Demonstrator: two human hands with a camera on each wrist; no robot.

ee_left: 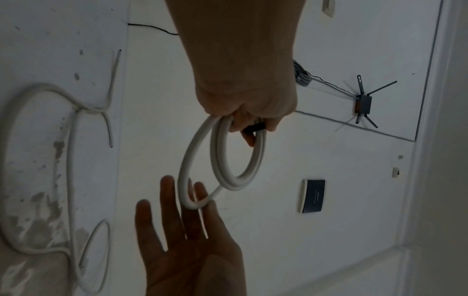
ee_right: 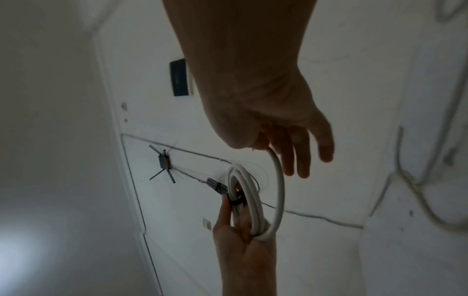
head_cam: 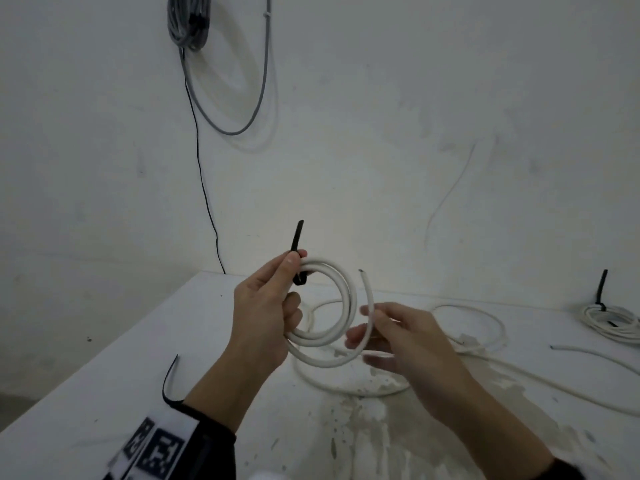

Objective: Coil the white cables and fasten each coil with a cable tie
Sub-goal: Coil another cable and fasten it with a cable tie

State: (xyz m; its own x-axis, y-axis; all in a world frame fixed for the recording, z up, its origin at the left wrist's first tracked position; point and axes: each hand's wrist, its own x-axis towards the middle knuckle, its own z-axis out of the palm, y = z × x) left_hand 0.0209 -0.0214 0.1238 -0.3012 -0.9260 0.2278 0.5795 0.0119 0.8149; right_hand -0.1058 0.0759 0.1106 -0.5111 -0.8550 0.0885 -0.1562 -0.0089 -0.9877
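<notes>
A stained white tabletop (head_cam: 104, 368) stands against a white wall (head_cam: 381, 116) where a grey cable bundle (head_cam: 188, 22) hangs, and loose white cables (head_cam: 485, 362) lie on it. Raised above it, the left hand (head_cam: 266, 306) grips a white cable coil (head_cam: 329, 306) with a black cable tie (head_cam: 297, 237) looped around it. The right hand (head_cam: 405, 337), fingers loosely spread, touches the coil's free end (head_cam: 369, 306).

The left hand (ee_left: 243, 96) grips a coiled white round cable (ee_left: 222, 160), seemingly with a black tie (ee_left: 254, 128), above the right hand's (ee_left: 192, 250) straight fingers.
</notes>
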